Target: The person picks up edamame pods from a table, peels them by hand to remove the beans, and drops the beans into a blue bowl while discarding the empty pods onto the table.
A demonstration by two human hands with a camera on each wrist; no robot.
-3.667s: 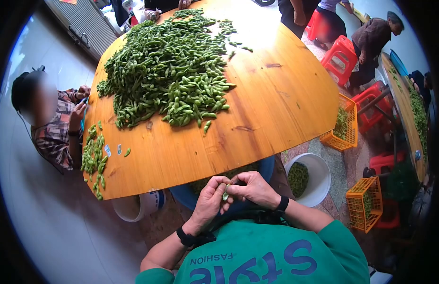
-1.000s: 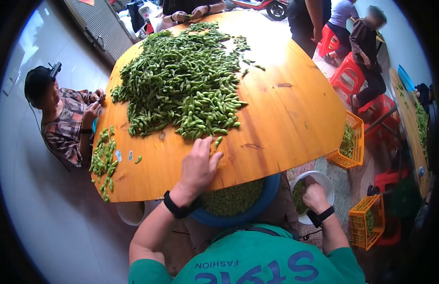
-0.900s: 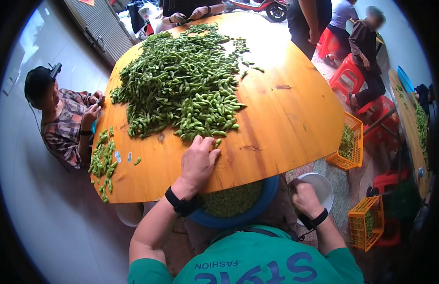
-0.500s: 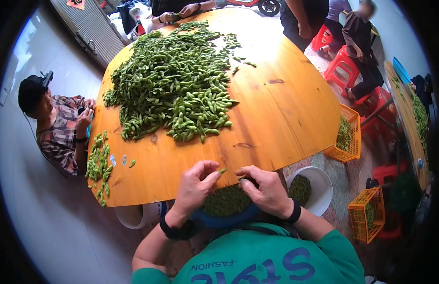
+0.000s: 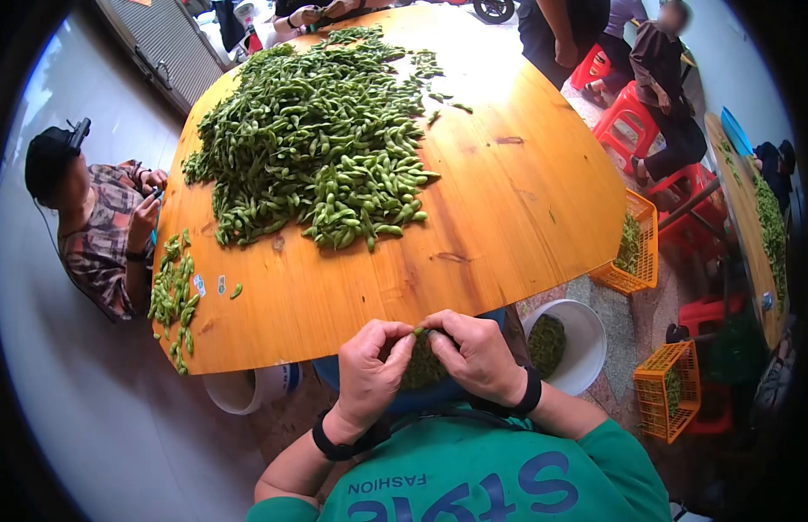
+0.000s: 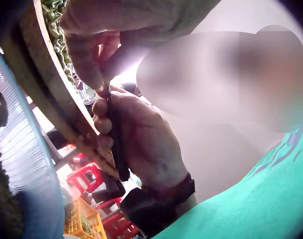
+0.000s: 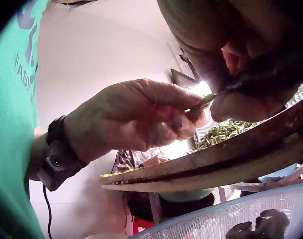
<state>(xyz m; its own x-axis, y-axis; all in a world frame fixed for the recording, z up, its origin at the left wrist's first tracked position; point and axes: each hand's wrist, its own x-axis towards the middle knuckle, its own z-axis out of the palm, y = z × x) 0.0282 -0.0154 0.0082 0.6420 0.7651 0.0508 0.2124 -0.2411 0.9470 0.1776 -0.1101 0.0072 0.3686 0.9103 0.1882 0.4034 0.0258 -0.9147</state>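
In the head view my hands meet just off the table's near edge. My left hand point(image 5: 369, 365) pinches a green soybean pod point(image 5: 419, 331) between thumb and forefinger. My right hand point(image 5: 482, 361) grips a slim, dark-handled tool point(image 6: 116, 134), its handle lying across the palm in the left wrist view. In the right wrist view the tool's narrow tip is right at the end of the pod point(image 7: 203, 102); what kind of tool it is, I cannot tell. A large heap of pods point(image 5: 308, 148) lies on the wooden table point(image 5: 508, 217).
Below the hands is a blue basin point(image 6: 32, 149). A white bucket point(image 5: 586, 348) stands to the right, near orange crates point(image 5: 656, 391) and red stools point(image 5: 626, 117). Loose pods point(image 5: 173, 287) lie at the table's left edge, where a person point(image 5: 108, 235) sits.
The left hand picked a pod off the table by the heap and drew it back. The right hand came from the white bucket, and both hands have now met at the pod.
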